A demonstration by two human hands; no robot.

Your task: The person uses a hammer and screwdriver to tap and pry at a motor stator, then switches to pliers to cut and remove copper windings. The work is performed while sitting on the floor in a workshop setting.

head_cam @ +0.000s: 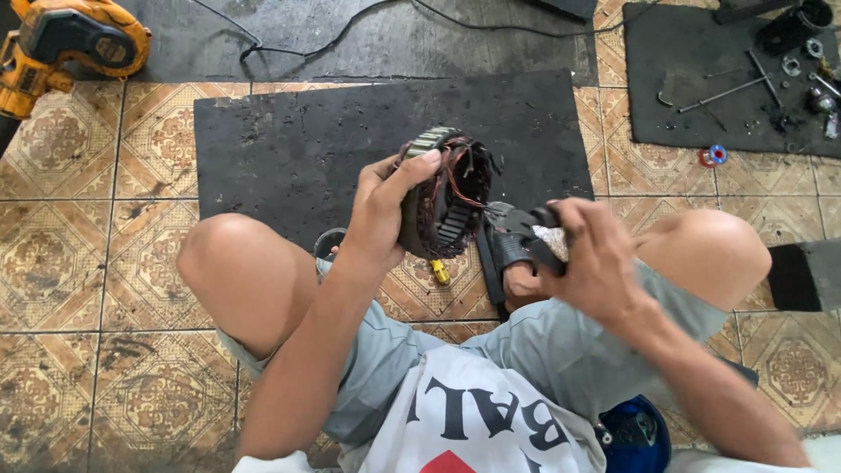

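Sitting over a black mat [289, 149] on the floor, a stator [442, 193] is held up between the knees, ring axis roughly level. Left hand [381, 206] fingers are closed round its rim; right hand [591, 254], just beside, grips a dark tool [517, 236].
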